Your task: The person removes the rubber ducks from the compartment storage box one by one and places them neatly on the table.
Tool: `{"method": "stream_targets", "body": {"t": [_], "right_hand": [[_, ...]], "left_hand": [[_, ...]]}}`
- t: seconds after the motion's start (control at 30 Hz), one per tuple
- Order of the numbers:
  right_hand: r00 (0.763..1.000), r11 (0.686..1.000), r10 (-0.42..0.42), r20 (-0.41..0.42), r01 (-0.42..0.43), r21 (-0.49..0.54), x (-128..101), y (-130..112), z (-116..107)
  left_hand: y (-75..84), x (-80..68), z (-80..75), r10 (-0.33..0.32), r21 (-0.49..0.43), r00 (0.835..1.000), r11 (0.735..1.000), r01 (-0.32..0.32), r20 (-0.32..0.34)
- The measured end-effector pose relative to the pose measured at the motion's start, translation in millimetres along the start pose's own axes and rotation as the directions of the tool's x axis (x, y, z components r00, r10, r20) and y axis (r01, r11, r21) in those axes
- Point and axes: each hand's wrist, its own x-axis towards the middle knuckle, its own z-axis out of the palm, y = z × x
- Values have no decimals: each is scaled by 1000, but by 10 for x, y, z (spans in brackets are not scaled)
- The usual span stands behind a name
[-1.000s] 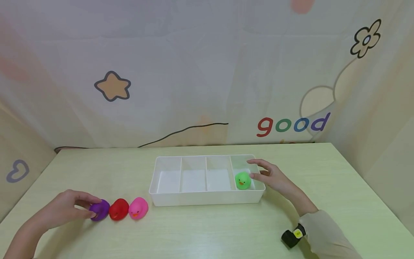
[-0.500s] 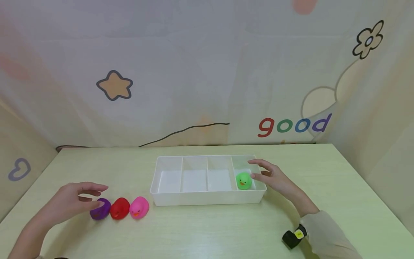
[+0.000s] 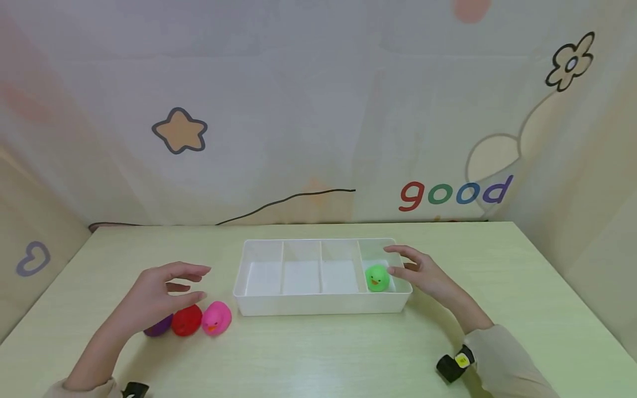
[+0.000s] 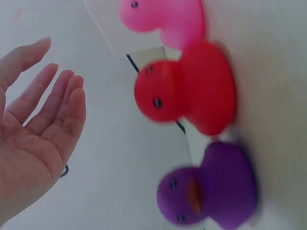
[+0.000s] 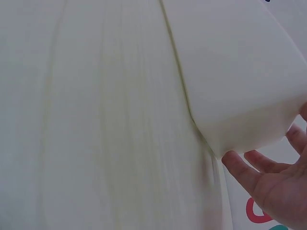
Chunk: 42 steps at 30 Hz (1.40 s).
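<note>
A row of toy ducks stands at left on the table: purple (image 4: 225, 187), red (image 4: 206, 88) and pink (image 3: 217, 318). My left hand (image 3: 164, 290) hovers above the purple and red ducks, fingers spread and holding nothing; it partly hides the purple one in the head view. A green toy duck (image 3: 376, 278) sits in the rightmost compartment of the white divided tray (image 3: 323, 304). At that end, my right hand (image 3: 423, 272) has its thumb close to the green duck and its fingers loosely extended by the rim. I cannot tell whether it touches either.
Three other compartments of the tray hold nothing. Thin dividers (image 3: 320, 268) separate them. Behind the pale wooden table (image 3: 318, 359) hangs a printed curtain (image 3: 278, 110). A black wrist device (image 3: 450, 367) hangs below the right sleeve.
My left hand has let go of the purple duck, risen and moved right over the red duck. The right hand stays by the tray. The view has shifted slightly.
</note>
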Motion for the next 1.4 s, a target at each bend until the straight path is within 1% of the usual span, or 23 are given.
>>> {"method": "stream_targets", "body": {"t": [0.17, 0.3, 0.47, 0.57, 0.7, 0.83, 0.97, 1.2, 1.4], "right_hand": [[1000, 1000, 3, -5, -3, 20, 10, 5, 12], [1000, 1000, 9, -5, -8, 13, 9, -10, 15], [1000, 1000, 2, -1, -2, -2, -6, -21, 0], [1000, 1000, -9, 2, 9, -1, 0, -5, -5], [1000, 1000, -22, 7, 22, 6, 17, 27, -2], [999, 999, -36, 8, 36, 7, 29, 44, 1], [999, 1000, -31, 9, 31, 6, 40, 54, 1], [1000, 1000, -25, 17, 25, 4, 27, 18, -2], [999, 1000, 20, 30, -21, 19, 25, -3, -12]], "left_hand": [[133, 128, 149, 49, -49, 999, 998, -50, -11], [240, 237, 280, 61, -121, 998, 991, -59, 8], [385, 386, 470, 110, -192, 994, 976, -103, 27], [482, 468, 594, 145, -211, 989, 968, -133, 40], [610, 558, 728, 171, -227, 984, 961, -155, 55], [726, 647, 831, 204, -262, 978, 947, -184, 49], [822, 738, 937, 233, -288, 971, 934, -211, 46], [936, 883, 1115, 235, -331, 969, 923, -198, 76], [1065, 979, 1296, 257, -342, 958, 918, -201, 127]]}}
